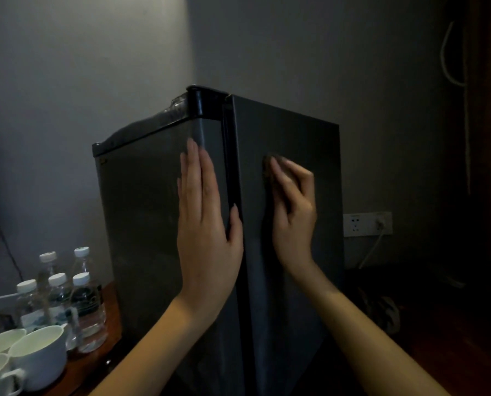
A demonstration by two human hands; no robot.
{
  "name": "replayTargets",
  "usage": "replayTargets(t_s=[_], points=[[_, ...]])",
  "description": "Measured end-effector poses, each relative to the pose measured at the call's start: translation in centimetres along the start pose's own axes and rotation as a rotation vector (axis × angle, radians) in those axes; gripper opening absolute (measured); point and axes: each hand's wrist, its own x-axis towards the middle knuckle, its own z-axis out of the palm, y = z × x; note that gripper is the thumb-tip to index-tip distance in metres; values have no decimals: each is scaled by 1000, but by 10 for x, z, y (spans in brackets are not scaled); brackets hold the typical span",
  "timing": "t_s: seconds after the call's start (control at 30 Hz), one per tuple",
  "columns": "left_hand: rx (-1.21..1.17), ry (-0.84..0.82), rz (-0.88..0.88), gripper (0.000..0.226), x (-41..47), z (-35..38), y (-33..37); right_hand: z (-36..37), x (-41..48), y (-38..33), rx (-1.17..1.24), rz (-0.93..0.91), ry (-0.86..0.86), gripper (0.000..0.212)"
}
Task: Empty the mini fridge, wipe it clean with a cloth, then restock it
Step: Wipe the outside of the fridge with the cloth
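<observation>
The dark grey mini fridge [141, 224] stands in the room's corner with its door shut. My left hand [207, 224] lies flat on the door near its right edge, fingers straight and pointing up, thumb at the door's corner. My right hand [292, 207] presses a small dark cloth [268, 164] against the fridge's right side wall; only a bit of the cloth shows above my curled fingers. Several water bottles [81, 304] with white caps stand on the wooden surface left of the fridge.
White cups [35, 355] sit at the lower left in front of the bottles on a wooden table [110, 347]. A wall socket [367, 224] with a plugged-in cable is right of the fridge. A cord hangs on the dark right wall.
</observation>
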Motion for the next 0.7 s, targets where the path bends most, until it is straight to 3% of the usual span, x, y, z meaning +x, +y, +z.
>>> replayTargets(t_s=[0.1, 0.17, 0.33, 0.43, 0.6, 0.7], points=[[-14, 1, -2, 80, -1, 0, 0, -8, -41, 3, -26, -196, -140, 46], [-6, 5, 0, 80, -1, 0, 0, -22, -59, 23, -53, -224, -172, 45], [8, 6, 19, 78, -1, 0, 1, -24, -11, 60, -120, 107, 60, 52], [9, 9, 13, 77, -1, 0, 1, -7, 23, 52, -52, 179, 148, 46], [2, 12, 8, 77, -1, 0, 2, -12, -43, 31, -69, -112, -104, 57], [3, 11, 5, 76, -1, 0, 2, -28, -49, 53, -56, -93, -134, 56]])
